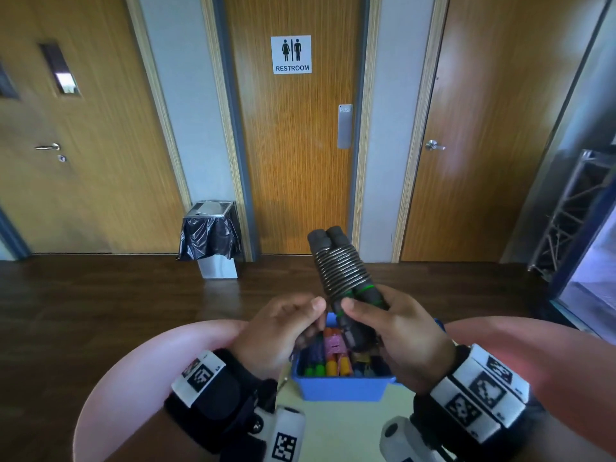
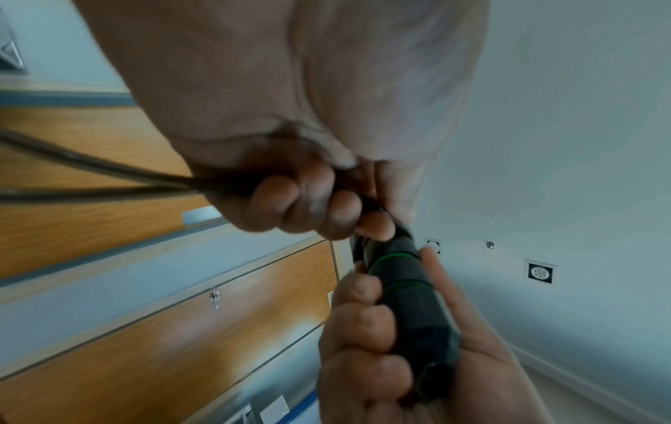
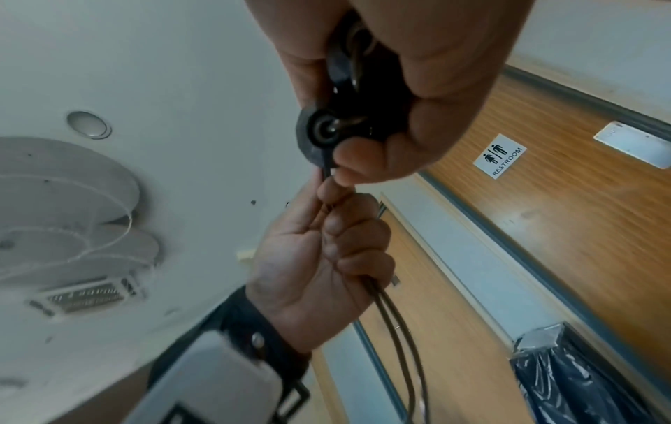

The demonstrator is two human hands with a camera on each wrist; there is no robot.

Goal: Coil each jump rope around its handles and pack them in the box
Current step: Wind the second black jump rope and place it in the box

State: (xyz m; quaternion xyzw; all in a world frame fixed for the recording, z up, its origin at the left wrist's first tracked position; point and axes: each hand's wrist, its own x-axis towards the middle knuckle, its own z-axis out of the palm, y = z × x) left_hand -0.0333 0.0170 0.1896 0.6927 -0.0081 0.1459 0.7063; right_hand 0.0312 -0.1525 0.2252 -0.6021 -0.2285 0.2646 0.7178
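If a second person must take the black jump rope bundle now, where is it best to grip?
Probably the free foam ends of the handles, coming from above. The right hand covers the lower ends, the left hand holds the loose rope, and gripping the coil may shift it.

A pale table (image 1: 340,428) carries a blue box (image 1: 343,388), which stands directly on it and is filled with colourful handles (image 1: 330,361).

Bright even light; wrist views perhaps motion-blurred.
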